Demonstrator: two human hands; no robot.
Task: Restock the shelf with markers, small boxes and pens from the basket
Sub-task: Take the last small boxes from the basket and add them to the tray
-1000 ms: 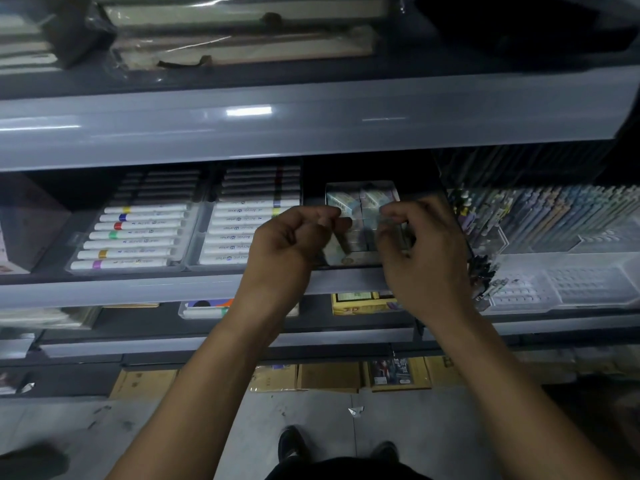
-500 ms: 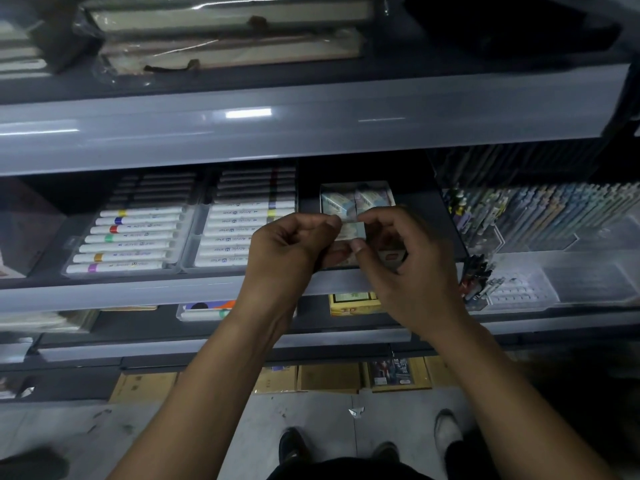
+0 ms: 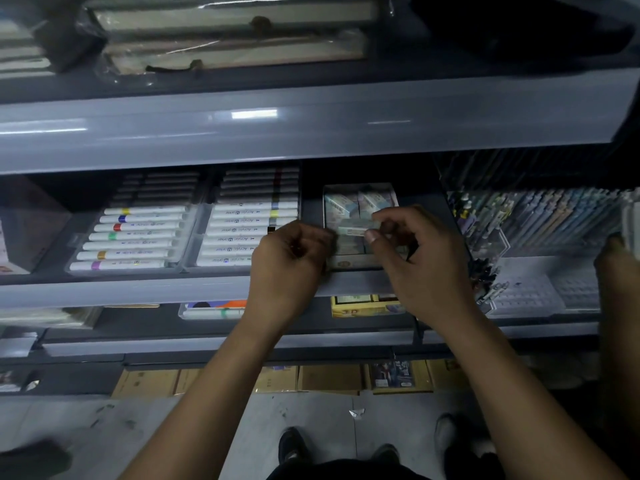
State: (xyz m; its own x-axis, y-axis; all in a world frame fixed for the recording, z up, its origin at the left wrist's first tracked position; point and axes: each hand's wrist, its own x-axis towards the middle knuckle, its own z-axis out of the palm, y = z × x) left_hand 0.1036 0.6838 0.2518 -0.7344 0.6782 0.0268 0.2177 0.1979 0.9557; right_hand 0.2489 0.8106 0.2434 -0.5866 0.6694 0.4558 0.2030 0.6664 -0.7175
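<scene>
Both hands meet over the clear tray [image 3: 360, 261] on the middle shelf [image 3: 138, 289]. The right hand [image 3: 426, 265] pinches one small box [image 3: 355, 231] between thumb and forefinger, the other fingers curled; half a second ago that box sat a little nearer the person, and it now hangs just above the boxes already packed [image 3: 360, 204] in the tray, beyond the fingertips. The left hand [image 3: 291, 261] has drawn back to the tray's left edge with its fingers curled in; whether it still touches the box or the tray cannot be told, as its knuckles hide the tips. This suggests the box is about to be seated in the row, with the left hand only steadying. To the left of the left hand lie two trays of markers [image 3: 138, 237]; to the right of the right hand stand racks of pens [image 3: 554, 216]. The basket is out of view.
</scene>
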